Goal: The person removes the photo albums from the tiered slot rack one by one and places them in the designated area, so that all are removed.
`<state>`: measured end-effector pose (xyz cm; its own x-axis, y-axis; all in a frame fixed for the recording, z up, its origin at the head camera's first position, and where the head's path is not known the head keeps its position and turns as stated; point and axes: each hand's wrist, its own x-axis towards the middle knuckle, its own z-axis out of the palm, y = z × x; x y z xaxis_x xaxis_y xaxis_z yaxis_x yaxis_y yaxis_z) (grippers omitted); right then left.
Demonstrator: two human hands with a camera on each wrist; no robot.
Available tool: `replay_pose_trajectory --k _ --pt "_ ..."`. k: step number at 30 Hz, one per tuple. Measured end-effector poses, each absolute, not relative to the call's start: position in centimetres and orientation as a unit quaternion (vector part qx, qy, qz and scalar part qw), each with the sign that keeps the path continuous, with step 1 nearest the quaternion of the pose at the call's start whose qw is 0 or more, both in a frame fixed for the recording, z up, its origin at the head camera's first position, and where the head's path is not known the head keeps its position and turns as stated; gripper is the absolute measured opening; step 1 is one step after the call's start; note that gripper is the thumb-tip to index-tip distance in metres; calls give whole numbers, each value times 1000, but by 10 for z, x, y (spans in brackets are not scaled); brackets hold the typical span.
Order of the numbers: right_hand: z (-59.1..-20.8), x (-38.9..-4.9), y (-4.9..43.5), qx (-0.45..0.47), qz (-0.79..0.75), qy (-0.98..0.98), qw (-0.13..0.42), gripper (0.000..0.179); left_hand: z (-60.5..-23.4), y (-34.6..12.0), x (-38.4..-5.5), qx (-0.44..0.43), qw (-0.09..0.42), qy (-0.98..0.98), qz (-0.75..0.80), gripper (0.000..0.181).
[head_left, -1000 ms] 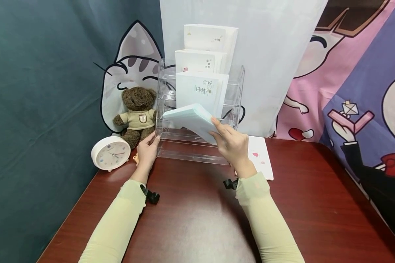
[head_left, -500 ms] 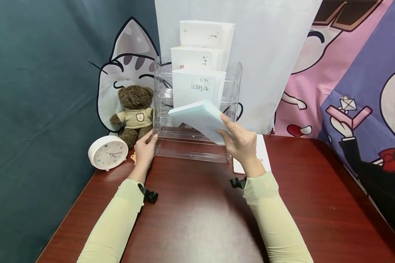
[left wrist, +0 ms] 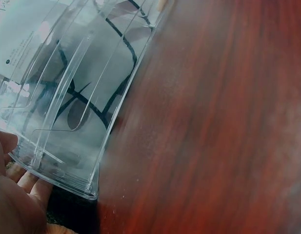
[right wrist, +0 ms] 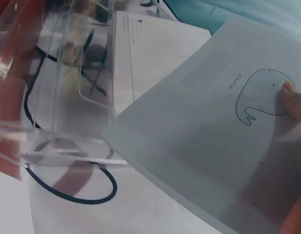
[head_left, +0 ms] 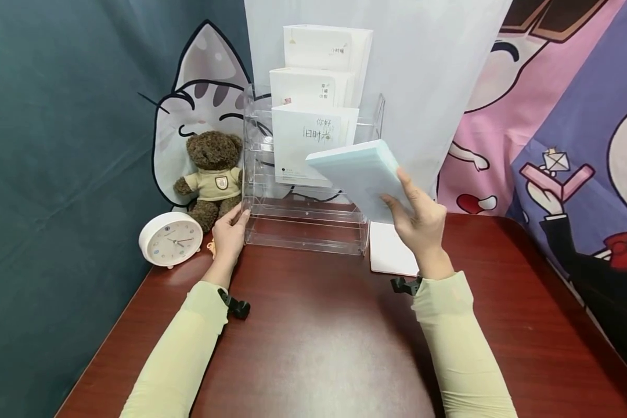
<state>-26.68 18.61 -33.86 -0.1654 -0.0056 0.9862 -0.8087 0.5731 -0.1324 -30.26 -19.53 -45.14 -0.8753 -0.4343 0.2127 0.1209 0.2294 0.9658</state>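
A clear tiered rack (head_left: 308, 244) stands on the table, holding several white books upright in its upper tiers. My left hand (head_left: 229, 232) grips the rack's left side near the bottom. In the left wrist view the thumb lies over its edge with fingers behind. My right hand (head_left: 422, 223) pinches a pale blue notebook (head_left: 363, 180), tilted in the air before the rack's right side. In the right wrist view a whale drawing (right wrist: 262, 92) shows on the notebook's cover, thumb on it. The front white book (head_left: 305, 145) bears Chinese lettering.
A white book (head_left: 392, 249) lies on the table right of the rack. On the left stand a round white alarm clock (head_left: 172, 239) and a brown teddy bear (head_left: 214, 168). Printed cloths hang behind the dark red table (head_left: 313, 348).
My right hand has moved right and slightly up with the blue notebook, uncovering the front white book's lower part. My left hand stays on the rack.
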Motion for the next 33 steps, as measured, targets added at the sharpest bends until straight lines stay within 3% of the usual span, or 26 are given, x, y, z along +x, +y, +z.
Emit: replay_pose_trajectory --k 9,24,33 --pt "-331 -261 212 261 368 -672 587 71 -450 -193 -303 103 224 -748 -616 38" --pt "-336 -246 272 182 372 -714 565 70 -450 -195 -302 101 235 -757 -602 38" --pt "-371 -267 338 77 378 -769 510 73 -451 -195 -302 101 234 -753 -606 37"
